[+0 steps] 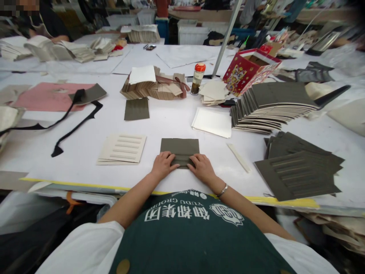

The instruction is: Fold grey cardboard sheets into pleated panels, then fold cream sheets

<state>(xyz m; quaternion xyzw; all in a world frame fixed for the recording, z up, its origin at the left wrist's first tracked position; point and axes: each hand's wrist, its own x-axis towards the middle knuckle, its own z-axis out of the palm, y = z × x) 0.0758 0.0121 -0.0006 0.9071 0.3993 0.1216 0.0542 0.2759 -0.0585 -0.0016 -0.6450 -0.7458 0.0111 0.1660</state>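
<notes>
A dark olive-grey sheet of fabric or leather (179, 145) lies flat on the table right in front of me, with raised crosswise folds on its nearer half. My left hand (164, 166) grips a fold at the sheet's left side, thumb and fingers drawn together. At the right side my right hand (202, 167) pinches the same fold in the same way. Left of the sheet is a small stack of cream panels (125, 149) with parallel ridges. A narrow pale strip (238, 157) rests to the right of my right hand.
Ridged dark panels (296, 175) lie fanned at the right, below a tall stack of dark pieces (276, 99). White sheets (212, 121), a red-capped jar (197, 78) and a red box (248, 70) stand farther back. Black straps (76, 127) cross the left side. Another person (49, 23) is at far left.
</notes>
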